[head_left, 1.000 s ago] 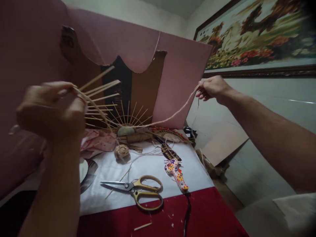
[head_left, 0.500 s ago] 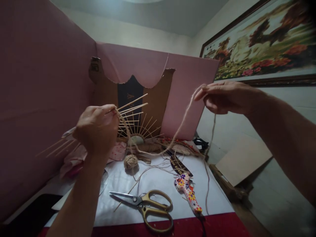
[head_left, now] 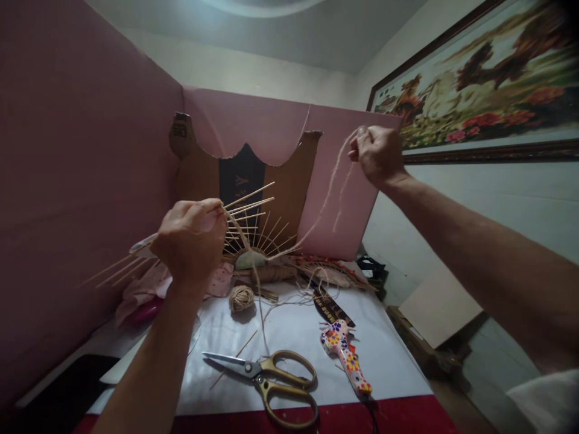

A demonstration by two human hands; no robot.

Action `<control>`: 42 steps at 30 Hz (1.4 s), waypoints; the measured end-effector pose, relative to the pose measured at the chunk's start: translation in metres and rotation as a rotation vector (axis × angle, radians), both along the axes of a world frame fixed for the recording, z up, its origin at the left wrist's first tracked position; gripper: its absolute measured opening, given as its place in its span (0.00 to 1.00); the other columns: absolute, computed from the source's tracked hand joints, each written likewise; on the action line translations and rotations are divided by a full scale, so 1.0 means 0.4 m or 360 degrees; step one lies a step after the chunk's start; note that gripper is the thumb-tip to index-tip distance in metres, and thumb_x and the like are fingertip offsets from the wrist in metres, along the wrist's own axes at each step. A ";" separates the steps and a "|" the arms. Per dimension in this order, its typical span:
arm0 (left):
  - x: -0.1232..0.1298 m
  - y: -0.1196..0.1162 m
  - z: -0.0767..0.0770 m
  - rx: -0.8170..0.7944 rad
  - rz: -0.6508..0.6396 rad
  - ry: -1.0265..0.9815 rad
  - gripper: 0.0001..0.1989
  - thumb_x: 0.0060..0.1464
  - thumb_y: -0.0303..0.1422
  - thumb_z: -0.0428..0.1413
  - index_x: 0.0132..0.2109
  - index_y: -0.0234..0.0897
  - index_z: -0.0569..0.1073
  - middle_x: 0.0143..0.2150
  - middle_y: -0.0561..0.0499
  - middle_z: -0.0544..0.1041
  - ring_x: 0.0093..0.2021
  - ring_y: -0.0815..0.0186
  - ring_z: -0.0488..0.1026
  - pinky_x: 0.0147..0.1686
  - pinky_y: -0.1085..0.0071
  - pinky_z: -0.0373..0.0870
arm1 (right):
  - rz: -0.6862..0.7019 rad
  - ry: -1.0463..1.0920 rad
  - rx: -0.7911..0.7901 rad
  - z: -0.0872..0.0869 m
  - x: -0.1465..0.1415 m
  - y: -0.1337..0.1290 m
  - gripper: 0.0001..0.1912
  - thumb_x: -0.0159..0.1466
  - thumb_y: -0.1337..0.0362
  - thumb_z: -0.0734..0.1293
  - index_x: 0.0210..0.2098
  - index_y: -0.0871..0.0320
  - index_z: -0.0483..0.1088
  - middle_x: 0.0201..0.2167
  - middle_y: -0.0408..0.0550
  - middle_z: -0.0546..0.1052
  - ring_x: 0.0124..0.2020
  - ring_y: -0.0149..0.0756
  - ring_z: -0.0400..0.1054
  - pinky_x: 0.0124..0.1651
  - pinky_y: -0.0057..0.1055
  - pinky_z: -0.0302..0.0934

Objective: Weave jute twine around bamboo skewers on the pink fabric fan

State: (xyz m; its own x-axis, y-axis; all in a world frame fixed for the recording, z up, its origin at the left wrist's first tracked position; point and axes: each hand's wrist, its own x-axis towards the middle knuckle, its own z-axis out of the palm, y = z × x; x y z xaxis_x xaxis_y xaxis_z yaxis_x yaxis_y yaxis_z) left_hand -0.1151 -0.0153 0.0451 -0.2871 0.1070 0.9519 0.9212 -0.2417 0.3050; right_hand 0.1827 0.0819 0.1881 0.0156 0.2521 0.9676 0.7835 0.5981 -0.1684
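My left hand (head_left: 192,238) is closed on a bundle of thin wooden sticks (head_left: 251,192), which poke out on both sides of it, and on twine at its fingertips. Raised at the right, my right hand (head_left: 377,154) pinches the pale twine (head_left: 329,196). The strand sags between the two hands, and a loose length hangs below my right fingers. Under them, a ball of twine (head_left: 242,298) rests on the white table surface (head_left: 235,386). Behind the sticks in my hand, more sticks fan out from a round pale piece (head_left: 250,260).
Gold-handled scissors (head_left: 289,386) and a flower-patterned glue gun (head_left: 347,355) lie near the front edge. A cut cardboard piece (head_left: 289,181) leans against the pink board (head_left: 344,181). Pink cloth (head_left: 145,289) is at the left, with a framed picture (head_left: 479,90) on the right wall.
My right hand has moved up and left and turned, drawing the twine up. The loose twine end now hangs near the pink board instead of trailing onto the table. My left hand shifted slightly right.
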 end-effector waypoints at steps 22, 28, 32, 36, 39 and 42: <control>0.022 -0.019 0.000 0.0046 -0.0066 0.0037 0.06 0.52 0.32 0.57 0.36 0.44 0.78 0.35 0.50 0.78 0.36 0.61 0.74 0.35 0.66 0.69 | 0.0777 0.0069 -0.1021 -0.516 -0.397 -0.274 0.13 0.59 0.55 0.68 0.38 0.56 0.66 0.30 0.45 0.77 0.30 0.35 0.70 0.35 0.31 0.61; 0.032 -0.020 -0.001 0.0065 -0.0090 0.0039 0.05 0.50 0.32 0.58 0.35 0.43 0.78 0.35 0.50 0.79 0.36 0.61 0.74 0.34 0.66 0.68 | 0.1410 0.0561 -0.1227 -0.522 -0.409 -0.226 0.03 0.59 0.65 0.63 0.34 0.55 0.65 0.29 0.43 0.74 0.30 0.33 0.70 0.36 0.31 0.65; 0.034 -0.018 -0.001 0.0080 -0.0091 0.0049 0.05 0.50 0.31 0.58 0.34 0.42 0.78 0.34 0.49 0.79 0.35 0.61 0.74 0.34 0.67 0.68 | 0.1500 0.0650 -0.1463 -0.518 -0.388 -0.221 0.03 0.61 0.64 0.59 0.36 0.55 0.62 0.26 0.41 0.73 0.19 0.29 0.66 0.22 0.27 0.59; 0.043 -0.013 -0.008 0.0122 -0.0118 0.0086 0.05 0.50 0.31 0.57 0.33 0.43 0.79 0.34 0.50 0.79 0.35 0.62 0.75 0.34 0.68 0.68 | 0.0656 0.0103 -0.0973 -0.491 -0.373 -0.231 0.08 0.61 0.60 0.65 0.39 0.55 0.64 0.27 0.44 0.74 0.25 0.37 0.69 0.28 0.30 0.57; 0.051 -0.011 -0.013 0.0098 -0.0152 0.0091 0.06 0.51 0.32 0.57 0.34 0.43 0.79 0.35 0.51 0.79 0.35 0.63 0.75 0.35 0.69 0.69 | 0.0367 -0.0105 -0.0731 -0.467 -0.369 -0.240 0.14 0.61 0.58 0.66 0.43 0.56 0.63 0.31 0.46 0.76 0.30 0.40 0.71 0.33 0.32 0.57; 0.053 -0.012 -0.014 0.0078 -0.0142 0.0100 0.06 0.50 0.33 0.57 0.35 0.44 0.79 0.35 0.51 0.79 0.35 0.62 0.75 0.35 0.69 0.69 | 0.0451 -0.0009 -0.0597 -0.455 -0.365 -0.249 0.13 0.62 0.55 0.65 0.41 0.56 0.64 0.33 0.47 0.76 0.33 0.38 0.70 0.36 0.31 0.58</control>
State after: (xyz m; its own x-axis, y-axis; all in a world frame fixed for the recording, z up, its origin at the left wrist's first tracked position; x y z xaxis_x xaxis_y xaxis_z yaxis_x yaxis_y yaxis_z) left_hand -0.0938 -0.0200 0.0397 -0.2180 0.0821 0.9725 0.9124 -0.3366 0.2329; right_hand 0.0368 -0.0176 0.0060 -0.1091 0.5778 0.8089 0.5997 0.6872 -0.4100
